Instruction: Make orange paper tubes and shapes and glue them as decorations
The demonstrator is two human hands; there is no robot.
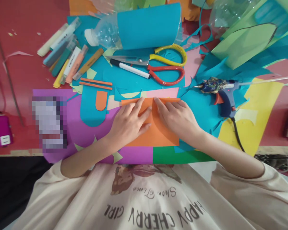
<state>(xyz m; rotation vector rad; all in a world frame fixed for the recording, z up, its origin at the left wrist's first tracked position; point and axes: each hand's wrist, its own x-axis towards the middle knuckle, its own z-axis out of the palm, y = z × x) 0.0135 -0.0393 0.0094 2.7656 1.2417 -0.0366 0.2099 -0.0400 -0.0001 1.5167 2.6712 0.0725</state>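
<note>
An orange sheet of craft paper (156, 137) lies flat in front of me, its far edge folded over in a narrow strip. My left hand (132, 119) rests on its left half, fingers spread and fingertips near the fold. On the right half lies my right hand (177, 116), its index finger stretched to the folded edge and the other fingers partly bent along it. Left of the sheet is a blue rounded paper piece (92, 115) with a small orange rounded piece (101, 100) on it. Two thin orange strips (96, 83) lie just above.
Scissors (140, 60) with yellow and red handles and a black-and-white marker (134, 70) lie beyond the sheet. A glue gun (224, 94) is at the right. Behind stands a blue-wrapped plastic bottle (148, 27) on its side. Several markers (62, 52) and a blurred phone-like object (49, 123) are left.
</note>
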